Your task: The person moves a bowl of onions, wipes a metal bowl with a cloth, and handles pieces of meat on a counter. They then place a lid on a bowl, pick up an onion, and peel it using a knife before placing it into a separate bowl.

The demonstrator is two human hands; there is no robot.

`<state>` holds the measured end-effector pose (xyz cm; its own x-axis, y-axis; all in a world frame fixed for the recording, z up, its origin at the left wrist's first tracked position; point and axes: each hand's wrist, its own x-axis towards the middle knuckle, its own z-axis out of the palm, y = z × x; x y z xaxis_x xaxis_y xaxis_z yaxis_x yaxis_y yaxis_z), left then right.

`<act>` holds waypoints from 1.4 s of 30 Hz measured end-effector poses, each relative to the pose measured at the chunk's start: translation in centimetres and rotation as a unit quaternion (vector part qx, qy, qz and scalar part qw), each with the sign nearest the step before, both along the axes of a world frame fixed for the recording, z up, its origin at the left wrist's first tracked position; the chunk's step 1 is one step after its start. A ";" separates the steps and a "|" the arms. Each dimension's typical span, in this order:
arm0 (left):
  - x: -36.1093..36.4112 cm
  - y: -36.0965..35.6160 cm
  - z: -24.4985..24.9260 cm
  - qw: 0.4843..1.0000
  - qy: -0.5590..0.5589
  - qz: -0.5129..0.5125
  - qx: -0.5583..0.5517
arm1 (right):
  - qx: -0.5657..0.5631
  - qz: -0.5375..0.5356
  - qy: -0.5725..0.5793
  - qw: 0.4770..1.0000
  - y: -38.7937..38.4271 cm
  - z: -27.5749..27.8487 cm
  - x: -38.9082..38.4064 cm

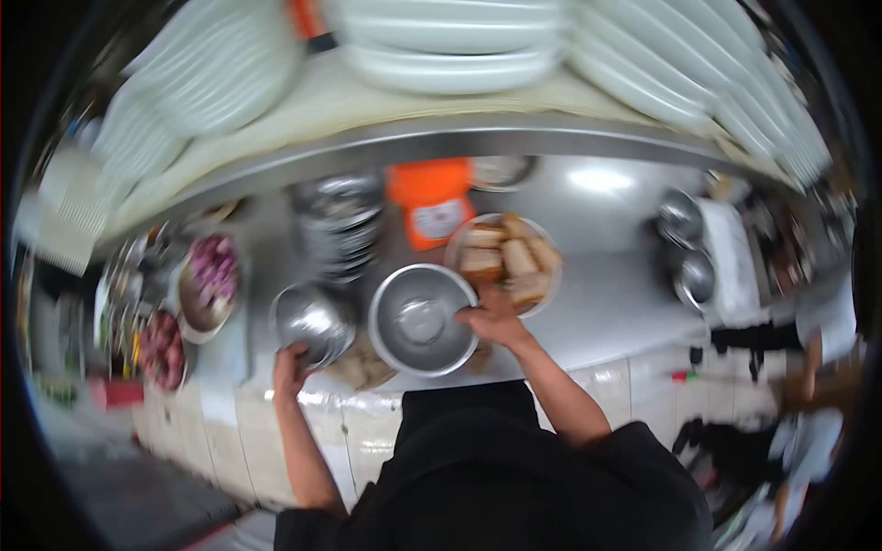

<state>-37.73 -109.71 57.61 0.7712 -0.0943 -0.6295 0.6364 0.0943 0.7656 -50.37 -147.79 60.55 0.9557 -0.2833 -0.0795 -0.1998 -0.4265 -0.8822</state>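
At the far left of the grey steel tabletop (pixel 606 303), two round metal dishes of chopped purple-red pieces (pixel 213 275) sit one behind the other, the nearer one (pixel 163 347) close to the edge. Just right of them, the left hand (pixel 292 367) reaches up from the tabletop's front edge, its fingers (pixel 296 353) curled onto the near rim of a small round shiny steel bowl (pixel 314 321). Behind this bowl stands a tall stack of steel plates (pixel 340 225). Touching or nearly touching the small bowl on its right is a large round steel bowl (pixel 418 320), empty and upright near the front edge. The right hand (pixel 496 320) rests on its right rim with the fingers closed over the edge, holding it. Behind the large bowl stands an orange packet with a white label (pixel 432 202), and just beside the right hand is a round plate of pale brown bread slices (pixel 505 257). Farther right, well apart, two rounded steel pots (pixel 684 248) stand by a white cloth (pixel 735 257). Above it all, a shelf (pixel 413 138) carries stacks of white plates (pixel 450 55).
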 end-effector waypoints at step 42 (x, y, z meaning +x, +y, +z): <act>13.6 -16.3 14.5 0.880 -0.196 -0.066 0.428 | -0.395 -0.755 0.179 0.492 -29.2 0.7 -18.1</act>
<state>-24.14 -126.05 72.06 0.9631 0.1789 -0.2012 0.2689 -0.6789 0.6833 -68.47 -177.00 61.25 -0.4274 -0.7256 0.5393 -0.8969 0.2650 -0.3542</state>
